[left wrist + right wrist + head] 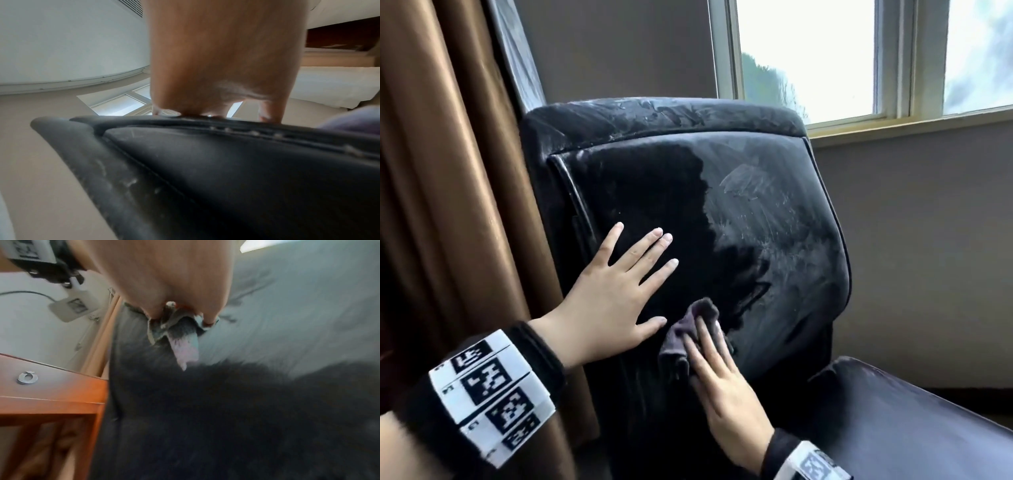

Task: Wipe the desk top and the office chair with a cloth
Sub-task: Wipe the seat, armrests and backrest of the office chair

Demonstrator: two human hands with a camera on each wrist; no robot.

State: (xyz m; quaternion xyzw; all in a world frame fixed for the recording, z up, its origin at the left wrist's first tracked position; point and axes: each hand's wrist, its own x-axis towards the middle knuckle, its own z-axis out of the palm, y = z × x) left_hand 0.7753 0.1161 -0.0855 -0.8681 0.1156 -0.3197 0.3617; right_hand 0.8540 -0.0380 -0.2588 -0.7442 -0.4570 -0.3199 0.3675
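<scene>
The black leather office chair (774,222) fills the head view with its backrest turned toward me; its left half looks dark and wiped, its right half is grey with dust streaks. My left hand (616,287) lies flat on the backrest with fingers spread. My right hand (722,373) presses a crumpled grey-purple cloth (685,339) against the lower backrest with straight fingers. In the right wrist view the cloth (180,331) bunches under the fingertips. The left wrist view shows the chair's stitched seam (246,134) under the left hand (216,65).
A brown curtain (448,171) hangs close on the left of the chair. A window (825,58) and its sill sit behind it on the right. A dark seat or armrest surface (893,421) lies at lower right. A wooden desk (51,394) shows in the right wrist view.
</scene>
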